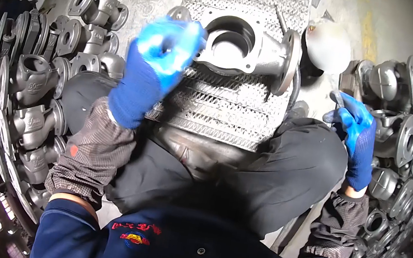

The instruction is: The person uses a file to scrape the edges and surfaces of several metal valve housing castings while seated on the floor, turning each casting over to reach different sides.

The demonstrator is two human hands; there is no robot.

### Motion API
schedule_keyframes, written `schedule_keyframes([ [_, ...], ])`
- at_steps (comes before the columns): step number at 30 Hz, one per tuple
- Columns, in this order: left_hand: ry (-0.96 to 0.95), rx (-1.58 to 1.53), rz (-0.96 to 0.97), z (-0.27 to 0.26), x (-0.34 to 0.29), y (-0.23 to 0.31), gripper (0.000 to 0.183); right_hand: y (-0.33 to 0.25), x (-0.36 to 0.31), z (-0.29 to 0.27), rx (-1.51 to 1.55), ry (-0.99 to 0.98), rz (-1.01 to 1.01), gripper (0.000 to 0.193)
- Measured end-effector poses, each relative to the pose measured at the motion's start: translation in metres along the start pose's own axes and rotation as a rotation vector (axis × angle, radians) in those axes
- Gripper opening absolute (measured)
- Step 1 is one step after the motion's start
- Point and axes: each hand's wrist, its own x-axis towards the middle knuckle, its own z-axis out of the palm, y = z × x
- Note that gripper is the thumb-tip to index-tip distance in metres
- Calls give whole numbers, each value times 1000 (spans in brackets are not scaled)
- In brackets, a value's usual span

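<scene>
A grey metal valve body lies on the ridged metal plate before me, its wide round opening facing up and a flange at its right end. My left hand, in a blue coated glove, is curled at the valve body's left end. Its fingertips touch the casting beside the opening, and glare washes out part of the glove. Off to the right, above my knee, my right hand in a matching glove pinches a thin stick-like tool. The tool's far end points toward a rounded white thing; its kind is unclear.
Several grey flanged valve castings stand in rows on the left and more on the right. My bent legs flank the ridged plate. A dark cable or hose runs along the plate's right edge.
</scene>
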Motion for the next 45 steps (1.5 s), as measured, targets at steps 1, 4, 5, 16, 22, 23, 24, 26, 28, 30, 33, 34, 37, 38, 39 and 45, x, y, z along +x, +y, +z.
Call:
schedule_keyframes([
  [1, -55, -105, 111, 4, 2, -2, 19, -23, 3, 2, 131, -105, 67, 38],
  [4, -232, -176, -62, 23, 0, 32, 23, -49, 16, 3, -69, -196, 66, 31],
  [5, -237, -105, 12, 28, 1, 34, 29, -64, 14, 8, -56, -238, 36, 29],
  [16, -647, -549, -657, 13, -25, 55, 23, -93, -28, 58, -521, -283, -804, 46],
  [22, -347, -303, -439, -2, -28, 26, 27, -62, -42, 49, -557, -266, -742, 37],
  [23, -356, -203, -380, -5, -25, 27, 24, -62, -45, 49, -408, -262, -531, 35],
  [24, -365, -104, -321, -7, -23, 26, 21, -63, -49, 48, -245, -232, -312, 33],
  [26, -295, 37, 206, 4, -17, 30, 20, -61, -47, 52, 3, -317, -4, 30],
  [28, -316, -65, 123, 20, -19, 39, 23, -62, -43, 57, 171, -459, 201, 29],
  [30, -640, -284, -46, 16, -26, 23, 19, -65, -37, 59, 295, -630, 357, 29],
  [33, -522, -408, -75, 13, -30, 14, 25, -63, -26, 47, 288, -625, 440, 29],
  [34, -420, -583, -284, 10, -32, 13, 29, -64, -20, 45, 270, -605, 462, 30],
  [37, -345, -393, -770, -3, -7, 37, 28, -36, 0, 24, 180, -221, 202, 34],
  [38, -413, -503, -563, -7, -12, 26, 20, -21, 11, 25, 102, -27, 165, 33],
  [39, -385, -348, -204, 0, -15, 15, 17, 2, 25, 27, 92, 84, 206, 31],
  [45, -541, -173, -64, 5, -16, 12, 36, 65, 72, 43, -739, 462, -22, 22],
])
